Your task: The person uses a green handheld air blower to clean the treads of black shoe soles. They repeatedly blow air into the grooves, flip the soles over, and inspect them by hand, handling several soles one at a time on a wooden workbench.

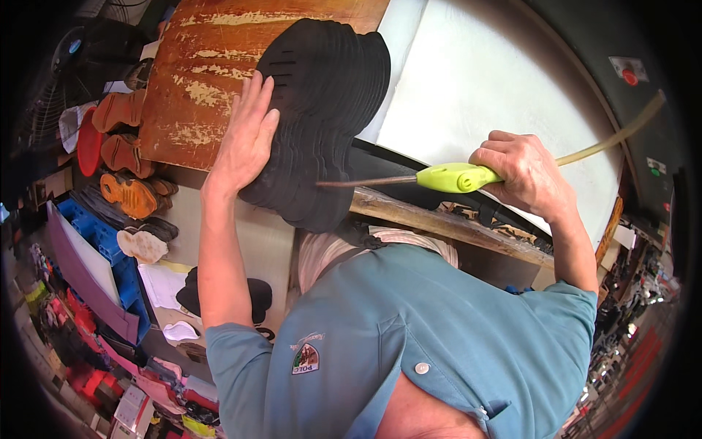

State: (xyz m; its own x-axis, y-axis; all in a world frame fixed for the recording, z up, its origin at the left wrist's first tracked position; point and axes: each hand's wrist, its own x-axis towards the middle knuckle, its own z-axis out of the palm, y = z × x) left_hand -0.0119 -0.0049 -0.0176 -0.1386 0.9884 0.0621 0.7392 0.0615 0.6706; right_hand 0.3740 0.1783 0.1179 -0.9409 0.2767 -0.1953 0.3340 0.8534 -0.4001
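A tall stack of black sole-shaped sheets (311,124) stands in front of me, fanned slightly so its many edges show on the right. My left hand (248,135) lies against the stack's left side, fingers stretched out and pressing its edge. In my right hand (530,175) is a yellow-green air blow gun (457,178), my fingers wrapped round its handle. Its long thin metal nozzle points left, the tip over or against the lower part of the stack; contact cannot be told. A yellowish hose (621,135) runs from the gun to the upper right.
Under the stack lies a worn brown board (197,95). A white work surface (497,95) spreads to the right, with a wooden beam (424,219) along its near side. Orange soles (131,194), a blue crate (91,230) and a black fan (69,80) are on the left.
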